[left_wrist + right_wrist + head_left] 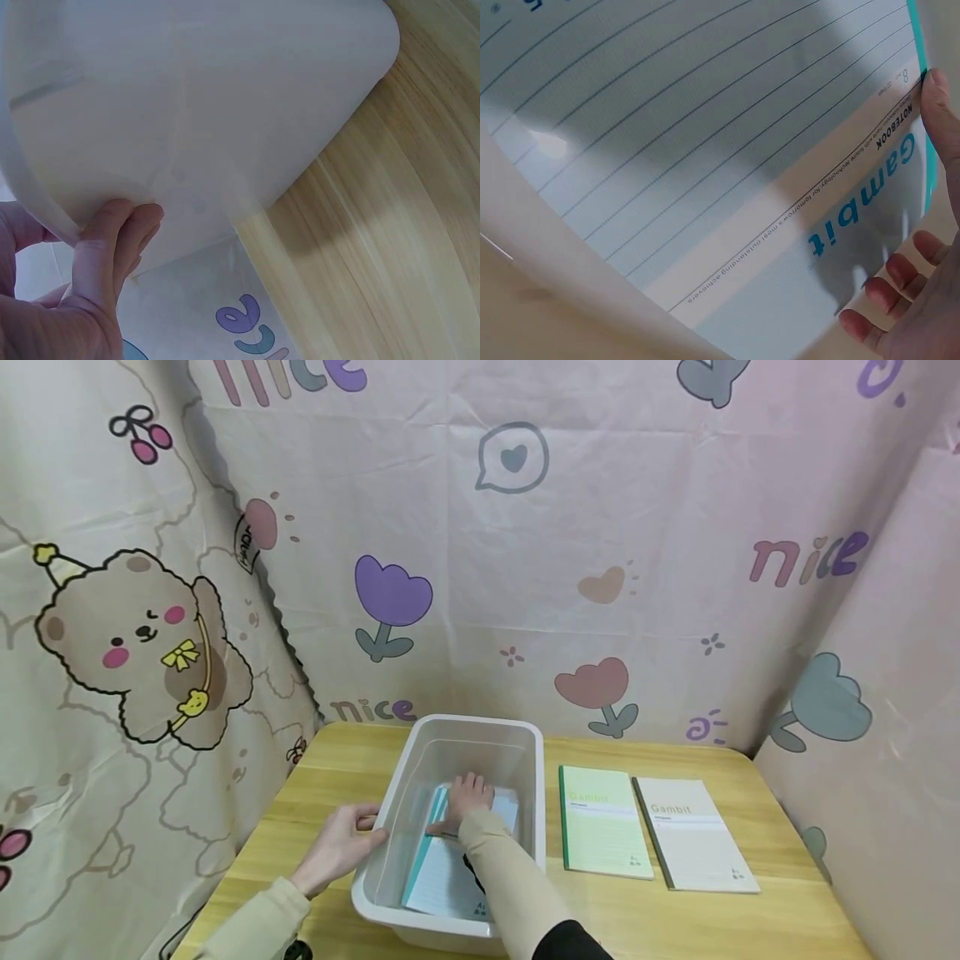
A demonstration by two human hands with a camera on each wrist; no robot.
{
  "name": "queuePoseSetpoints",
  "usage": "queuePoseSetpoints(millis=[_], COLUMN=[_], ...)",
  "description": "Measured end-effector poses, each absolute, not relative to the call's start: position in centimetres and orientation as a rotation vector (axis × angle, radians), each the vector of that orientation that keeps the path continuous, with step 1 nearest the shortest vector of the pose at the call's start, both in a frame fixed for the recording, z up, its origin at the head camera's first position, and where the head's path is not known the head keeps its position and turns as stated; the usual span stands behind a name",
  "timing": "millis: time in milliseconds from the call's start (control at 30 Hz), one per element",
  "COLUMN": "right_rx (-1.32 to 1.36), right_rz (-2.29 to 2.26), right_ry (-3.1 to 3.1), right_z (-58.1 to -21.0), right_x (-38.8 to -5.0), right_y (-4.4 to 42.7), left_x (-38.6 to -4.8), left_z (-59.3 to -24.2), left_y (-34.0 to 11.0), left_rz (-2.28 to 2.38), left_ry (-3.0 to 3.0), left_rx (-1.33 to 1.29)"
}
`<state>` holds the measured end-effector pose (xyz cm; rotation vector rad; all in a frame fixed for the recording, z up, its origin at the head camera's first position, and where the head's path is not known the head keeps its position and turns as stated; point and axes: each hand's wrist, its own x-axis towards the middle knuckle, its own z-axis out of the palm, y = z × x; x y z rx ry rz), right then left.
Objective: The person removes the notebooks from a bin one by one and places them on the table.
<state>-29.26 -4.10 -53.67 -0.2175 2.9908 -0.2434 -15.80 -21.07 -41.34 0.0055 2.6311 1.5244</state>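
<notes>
Bin (542, 793): it is standing upright on the tabletop (675, 922) in front of you, the green book (606, 822) and the grey book (696, 835) lying to its right.
Left hand (341, 843): you are pinching the bin's left rim, fingers bent and thumb close to them, apparently steadying it.
Right hand (468, 806): you are reaching down into the bin and gripping the blue book (450, 881), your thumb on its teal spine and your fingers curling over its top edge.
Blue book: it is lying inside the bin, cover up; whether another book is lying beneath it, you cannot tell from here.
Green and grey books: they are lying cover up, just beside each other, with neither hand touching them.
Books so far: one at least is sitting inside the bin and two are sitting outside, so the sorting is probably partway along.
Books left: if you are packing, the green and grey ones are waiting; if you are unpacking, those two are done and the blue one is remaining. Your grip is fitting either reading.
</notes>
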Motion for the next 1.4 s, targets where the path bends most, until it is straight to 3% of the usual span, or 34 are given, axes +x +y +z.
queuePoseSetpoints(millis=[1400], right_rx=[-0.291], right_rz=[0.047], right_ry=[3.089], right_z=[-53.5], right_x=[-29.7], right_y=[-4.6], left_x=[-15.7], left_z=[-41.3], left_y=[-21.1], left_rz=[1.552], left_ry=[2.596], left_rx=[0.078])
